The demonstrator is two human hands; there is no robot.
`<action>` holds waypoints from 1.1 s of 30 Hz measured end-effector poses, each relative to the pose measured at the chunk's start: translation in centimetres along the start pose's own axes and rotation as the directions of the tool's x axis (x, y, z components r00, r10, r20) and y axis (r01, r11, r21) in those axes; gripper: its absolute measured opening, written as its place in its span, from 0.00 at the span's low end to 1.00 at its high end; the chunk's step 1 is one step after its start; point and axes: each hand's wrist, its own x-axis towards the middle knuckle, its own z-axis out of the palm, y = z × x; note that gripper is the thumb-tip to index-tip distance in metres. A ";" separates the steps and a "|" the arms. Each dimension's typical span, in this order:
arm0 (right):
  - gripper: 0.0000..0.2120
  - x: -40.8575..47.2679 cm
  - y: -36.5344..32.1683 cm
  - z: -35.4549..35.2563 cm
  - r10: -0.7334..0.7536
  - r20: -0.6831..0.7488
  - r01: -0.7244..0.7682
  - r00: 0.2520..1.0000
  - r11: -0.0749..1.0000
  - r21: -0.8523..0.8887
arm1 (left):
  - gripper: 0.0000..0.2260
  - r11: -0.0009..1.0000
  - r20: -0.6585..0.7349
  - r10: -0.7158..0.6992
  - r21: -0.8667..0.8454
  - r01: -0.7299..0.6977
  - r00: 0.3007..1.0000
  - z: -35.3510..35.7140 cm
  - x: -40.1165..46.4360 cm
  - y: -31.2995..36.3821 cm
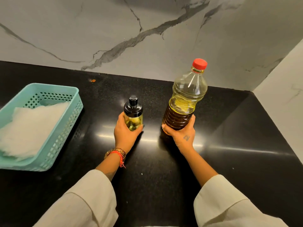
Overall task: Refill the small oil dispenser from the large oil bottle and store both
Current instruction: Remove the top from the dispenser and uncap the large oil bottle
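A small glass oil dispenser (pixel 133 114) with a black cap stands on the black counter (pixel 229 136), a little oil at its bottom. My left hand (pixel 124 133) is wrapped around its lower body. To its right stands the large clear plastic oil bottle (pixel 185 99), red cap on, about half full of yellow oil. My right hand (pixel 182 133) grips that bottle near its base. Both containers are upright.
A teal perforated plastic basket (pixel 65 122) holding a white cloth (pixel 31 126) sits at the counter's left. A marble wall (pixel 147 38) runs behind the counter and turns the corner at the right. A small orange speck (pixel 92 80) lies by the back wall.
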 end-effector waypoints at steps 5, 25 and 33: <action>0.46 -3.8 0.1 -1.7 0.021 -0.003 -0.021 1.000 0.999 -0.033 | 0.33 1.000 0.021 0.003 0.006 -0.003 1.000 -1.6 -4.0 0.2; 0.51 -9.9 0.2 -5.1 0.027 0.068 -0.033 0.997 0.996 0.086 | 0.32 0.997 0.114 0.014 -0.073 -0.006 0.993 -5.8 -8.8 -0.7; 0.30 -15.4 -4.7 -5.5 -0.399 -0.291 0.421 0.870 0.907 0.015 | 0.32 0.996 0.112 0.035 -0.087 -0.026 0.993 -6.5 -9.1 -0.7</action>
